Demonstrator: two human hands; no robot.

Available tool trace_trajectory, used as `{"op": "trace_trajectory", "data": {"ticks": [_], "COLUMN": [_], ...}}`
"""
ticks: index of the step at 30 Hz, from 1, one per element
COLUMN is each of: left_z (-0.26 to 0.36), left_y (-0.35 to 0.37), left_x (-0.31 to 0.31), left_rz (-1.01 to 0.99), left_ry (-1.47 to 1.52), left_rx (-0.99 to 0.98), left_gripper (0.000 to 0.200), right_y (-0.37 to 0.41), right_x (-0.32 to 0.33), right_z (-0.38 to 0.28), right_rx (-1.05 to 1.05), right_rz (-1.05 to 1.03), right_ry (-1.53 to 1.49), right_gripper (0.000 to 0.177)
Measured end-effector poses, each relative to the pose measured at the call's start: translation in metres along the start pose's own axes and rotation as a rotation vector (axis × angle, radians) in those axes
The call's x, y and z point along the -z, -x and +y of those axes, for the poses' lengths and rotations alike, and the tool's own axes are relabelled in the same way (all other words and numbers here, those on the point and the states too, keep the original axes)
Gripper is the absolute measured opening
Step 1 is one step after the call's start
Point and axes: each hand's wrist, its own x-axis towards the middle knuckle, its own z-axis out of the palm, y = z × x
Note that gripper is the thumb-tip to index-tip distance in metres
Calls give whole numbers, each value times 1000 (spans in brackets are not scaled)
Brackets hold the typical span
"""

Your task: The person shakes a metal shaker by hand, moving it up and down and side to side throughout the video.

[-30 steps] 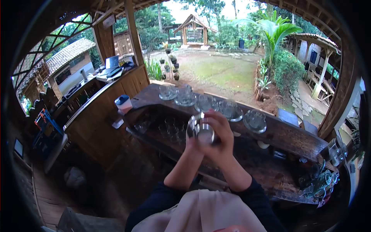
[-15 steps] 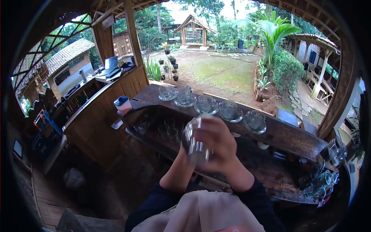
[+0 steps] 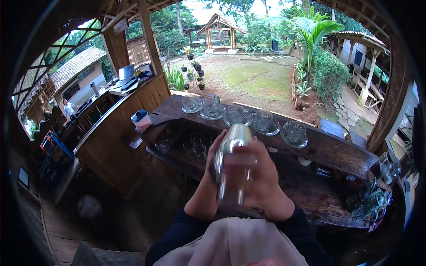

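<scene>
A shiny metal cocktail shaker (image 3: 238, 135), blurred by motion, is held up in front of my chest over the near side of the counter. My right hand (image 3: 261, 172) wraps round it from the right, fingers across its front. On the other side my left hand (image 3: 214, 153) grips it, mostly hidden behind the metal. Beyond the shaker, several clear glass cups on glass saucers stand in a row on the raised ledge; the middle cup (image 3: 237, 114) and the cup to its right (image 3: 263, 119) are nearest the hands.
Drinking glasses (image 3: 195, 144) sit on the lower shelf at left. A lidded plastic container (image 3: 141, 119) stands at the ledge's left end. Glass mugs (image 3: 375, 201) cluster at the right. A wooden side counter (image 3: 120, 113) carries papers and a laptop; a person (image 3: 69, 108) is far left.
The shaker has tipped more upright, its bright end now higher, with both hands still round it. My view has shifted slightly, and a person has appeared in the far left background.
</scene>
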Motion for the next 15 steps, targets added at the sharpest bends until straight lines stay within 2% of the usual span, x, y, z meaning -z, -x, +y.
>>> {"op": "trace_trajectory", "data": {"ticks": [1, 2, 3, 4, 5, 7, 8, 9, 10, 11, 12, 13, 14, 15], "left_z": [-4, -6, -9, -25, -20, -1, 2, 0, -4, -7, -4, 2, 6, 1], "left_y": [9, 10, 13, 10, 9, 1, -5, -8, -11, -17, -17, -9, -1, 6], "left_x": [-40, -33, -26, -34, -30, -10, 3, 23, 44, 52, 28, 3, -26, -40], "left_rz": [36, -148, -332, -427, -427, -188, -57, -55, 67, 179, -5, -177, -47, -151], "left_ry": [-17, -119, -223, -154, -154, -21, 172, 172, 18, -136, 67, 266, -42, -48], "left_rx": [33, -65, -163, -408, -412, 9, 130, 134, -86, -309, -94, 130, 38, -71], "left_gripper": [53, 57, 60, 64, 64, 57, 52, 52, 51, 49, 50, 51, 57, 63], "right_y": [-1, 9, 14, 22, 25, 25, 27, 29, 28, 24, 18, 16, 18, 18], "right_x": [7, -7, -24, -41, -49, 3, -12, -29, -30, -28, -24, -13, -2, -5], "right_z": [-14, -24, -17, -9, -4, -1, 17, 33, 29, 26, 25, 19, 9, 0], "right_rx": [176, 337, 342, 493, 642, 154, 4, -143, -144, -239, -326, -183, -54, -61], "right_rz": [42, 243, 238, 444, 654, -27, 50, 130, 130, 180, 239, 192, 134, 129], "right_ry": [36, -84, -89, -148, -204, -23, -38, -50, -45, -71, -92, -165, -245, -249], "right_gripper": [18, 14, 14, 15, 16, 22, 26, 30, 30, 32, 34, 33, 33, 33]}}
